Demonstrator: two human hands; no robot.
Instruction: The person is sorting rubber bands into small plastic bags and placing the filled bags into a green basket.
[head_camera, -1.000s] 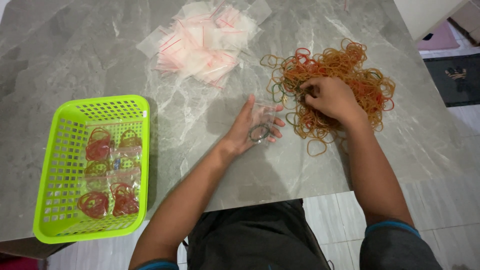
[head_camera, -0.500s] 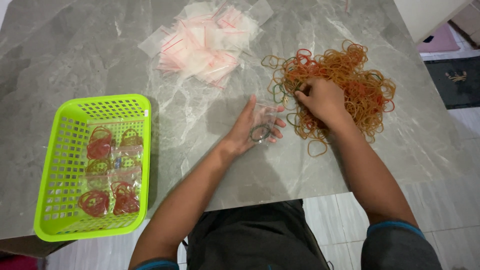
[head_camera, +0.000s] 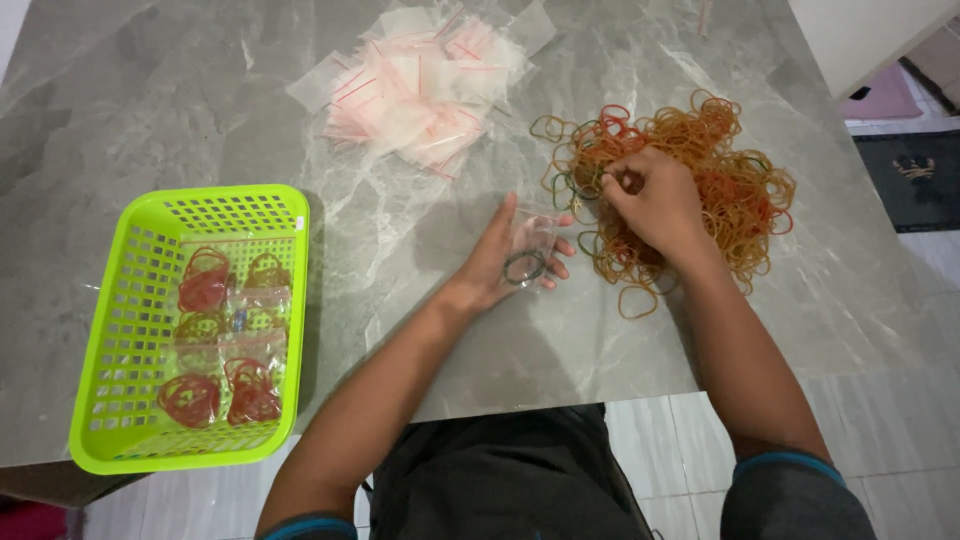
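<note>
My left hand (head_camera: 505, 260) lies palm up on the grey marble table (head_camera: 150, 90) and holds a small clear plastic bag (head_camera: 530, 245) with a few dark green rubber bands inside. My right hand (head_camera: 655, 200) rests on a big pile of rubber bands (head_camera: 730, 170), mostly orange and yellow with some red and green, its fingers pinched among the bands at the pile's left side. What the fingertips hold is hidden.
A heap of empty clear zip bags (head_camera: 420, 85) with red strips lies at the back centre. A lime green plastic basket (head_camera: 130, 440) at the left holds several filled bags of rubber bands. The table's near edge runs above my lap; tiled floor lies to the right.
My right hand has shifted slightly toward the far left part of the pile. The left hand and its bag have stayed in place.
</note>
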